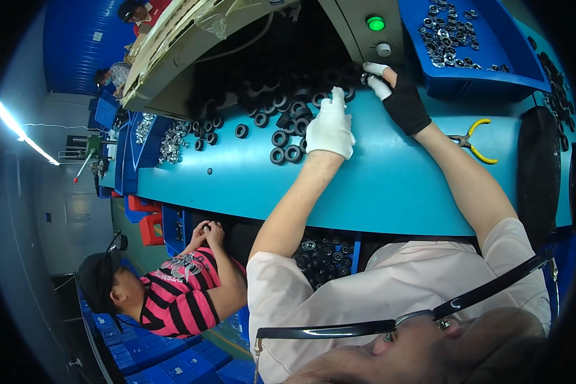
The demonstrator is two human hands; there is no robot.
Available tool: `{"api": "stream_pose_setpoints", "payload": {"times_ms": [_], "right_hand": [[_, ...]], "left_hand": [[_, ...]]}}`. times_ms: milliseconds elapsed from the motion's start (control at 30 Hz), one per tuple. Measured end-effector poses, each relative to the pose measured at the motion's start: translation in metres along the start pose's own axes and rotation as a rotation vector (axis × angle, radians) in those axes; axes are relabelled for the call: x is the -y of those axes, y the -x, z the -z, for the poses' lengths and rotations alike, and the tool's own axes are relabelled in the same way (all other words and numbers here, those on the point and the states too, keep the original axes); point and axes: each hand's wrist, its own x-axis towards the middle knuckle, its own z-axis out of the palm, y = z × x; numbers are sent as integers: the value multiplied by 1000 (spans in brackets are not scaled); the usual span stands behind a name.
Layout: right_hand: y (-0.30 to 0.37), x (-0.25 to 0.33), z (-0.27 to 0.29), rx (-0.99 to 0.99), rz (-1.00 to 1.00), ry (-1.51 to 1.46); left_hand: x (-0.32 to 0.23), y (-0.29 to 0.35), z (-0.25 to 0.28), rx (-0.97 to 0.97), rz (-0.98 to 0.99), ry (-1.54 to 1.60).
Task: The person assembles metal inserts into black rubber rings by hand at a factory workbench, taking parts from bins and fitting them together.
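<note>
My left hand (330,127), in a white glove, reaches over the blue-green table with its fingers stretched forward. Its fingertips are among loose black rings (293,125), and I see nothing held in them. To the right, my right hand (400,99) wears a black glove with white coverings on the thumb and finger. These are closed around a small, shiny dark-and-metal part (366,79), partly hidden by the fingers. More black rings lie heaped in the shadow beneath the machine housing (358,40), just beyond both hands.
Yellow-handled pliers (477,142) lie right of my right forearm. A blue bin (486,80) of shiny metal parts stands at the far right. Metal parts (173,142) are piled at the left. A co-worker in a striped shirt (185,288) sits at my left, beside a bin of black parts (326,259).
</note>
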Motion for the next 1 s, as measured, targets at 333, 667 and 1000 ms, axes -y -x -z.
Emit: {"api": "stream_pose_setpoints", "payload": {"times_ms": [333, 667, 1000], "right_hand": [[-4, 3, 4, -56, -104, -169], [4, 4, 1, -172, 27, -249], [1, 0, 0, 0, 5, -119]], "left_hand": [[-1, 5, -12, 0, -100, 159], [-16, -27, -30, -161, -384, 493], [22, -91, 4, -132, -146, -104]]}}
